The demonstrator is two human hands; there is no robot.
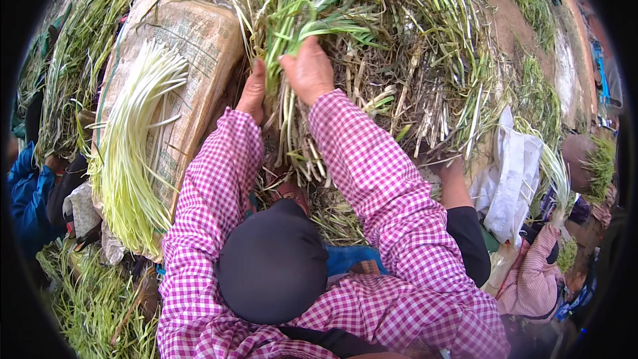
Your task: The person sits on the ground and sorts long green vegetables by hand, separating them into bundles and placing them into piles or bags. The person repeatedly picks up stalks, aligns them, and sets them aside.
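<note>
My right hand grips a bunch of green leafy stalks at the edge of a large heap. Its leaf tips look blurred above the hand. On the left side of the same stalks is my left hand, thumb up; its fingers are partly hidden, so I cannot tell whether it grips them. Below both hands, pale stalk ends hang among dry roots and straw. Left of my left arm, a bundle of trimmed white-to-yellow stalks lies across a printed woven sack.
Tangled stalks with withered bases form the heap ahead. Nearer me is a dark rounded knee or pad. White plastic sacking lies to the right, near another person's checked sleeve. More cut greens lie at lower left.
</note>
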